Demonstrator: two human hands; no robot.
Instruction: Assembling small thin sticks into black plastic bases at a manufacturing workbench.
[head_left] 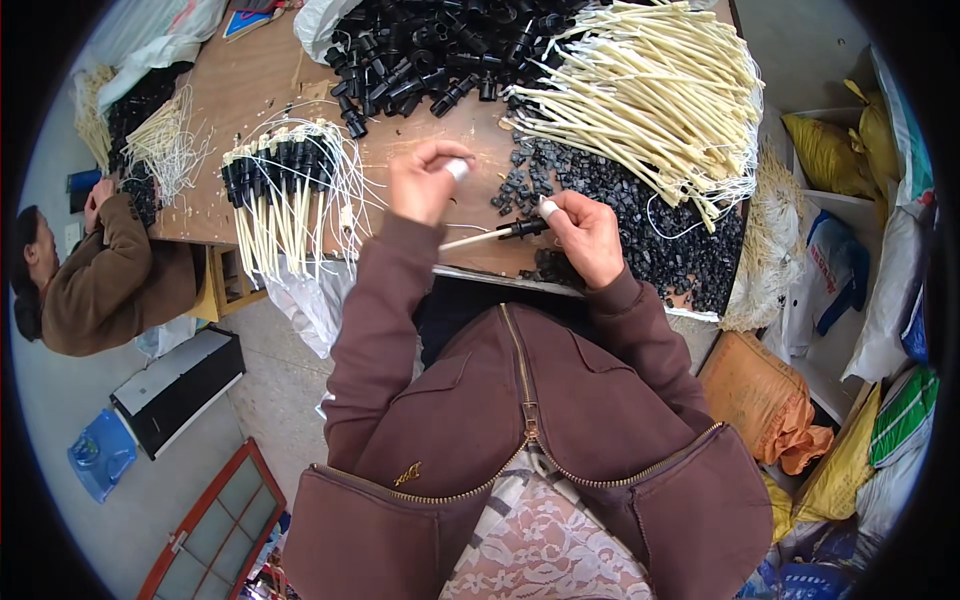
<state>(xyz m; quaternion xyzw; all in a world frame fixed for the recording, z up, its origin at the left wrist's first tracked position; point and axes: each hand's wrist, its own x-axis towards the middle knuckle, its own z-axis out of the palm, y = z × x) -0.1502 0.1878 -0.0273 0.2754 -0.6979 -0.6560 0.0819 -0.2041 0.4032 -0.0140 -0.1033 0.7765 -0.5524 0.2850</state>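
Observation:
My right hand (590, 235) is closed at the near table edge, its thumb and finger pinching a black plastic fitting (524, 228). A thin cream stick (472, 240) runs left out of this fitting, and its far end passes behind my left sleeve. White wrapping covers a fingertip on each hand. Raised over the table's middle, my left hand (422, 185) has curled fingers drawn close to the thumb; whatever they may pinch is too small to make out. Left of it lies a row of finished-looking black fittings (275, 165) with cream sticks and white wires.
Small black pieces (650, 235) spread beside my right hand. Beyond lie a pile of cream sticks with white wires (650, 90) and a heap of black fittings (430, 50). Another person (120, 260) sits at the table's left. Sacks (760, 395) stand at the right.

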